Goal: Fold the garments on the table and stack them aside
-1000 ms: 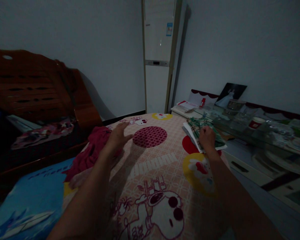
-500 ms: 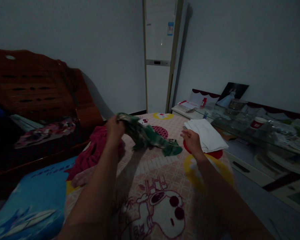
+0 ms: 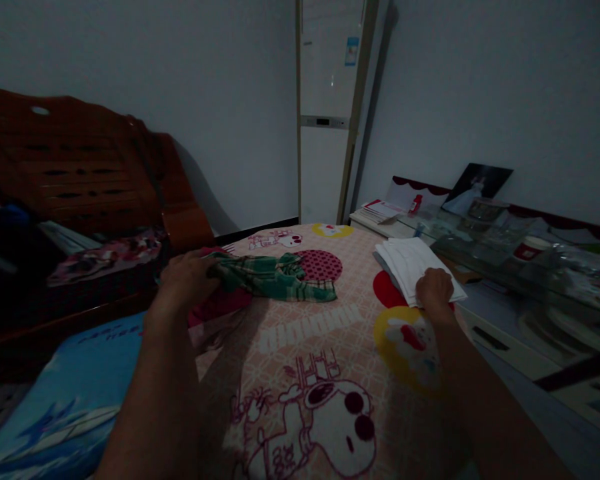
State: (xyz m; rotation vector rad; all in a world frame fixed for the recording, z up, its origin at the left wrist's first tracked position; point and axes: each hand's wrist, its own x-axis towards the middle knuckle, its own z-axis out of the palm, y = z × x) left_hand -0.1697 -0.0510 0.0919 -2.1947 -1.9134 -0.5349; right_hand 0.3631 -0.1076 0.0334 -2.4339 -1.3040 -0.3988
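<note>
Green plaid cloth (image 3: 273,275) lies stretched sideways across the far half of the tabletop (image 3: 300,337), its left end at the left edge, over a maroon cloth (image 3: 219,305), and its right end loose near the middle. The left hand (image 3: 187,279) has its fingers bent over that left end and seems to pinch it. Half a second ago the green plaid cloth hung lifted in that hand; now most of it is down on the tabletop, well apart from the white cloths (image 3: 404,259) stacked at the right edge. With the plaid gone from on top, the white layers lie exposed. The right hand (image 3: 435,288) has returned to them, fingers curled in on their near side; whether a layer is pinched, I cannot tell. Beyond the right edge stands a cabinet (image 3: 503,333) with a paper cup (image 3: 531,248); beyond the left, a wooden bench (image 3: 80,157).
</note>
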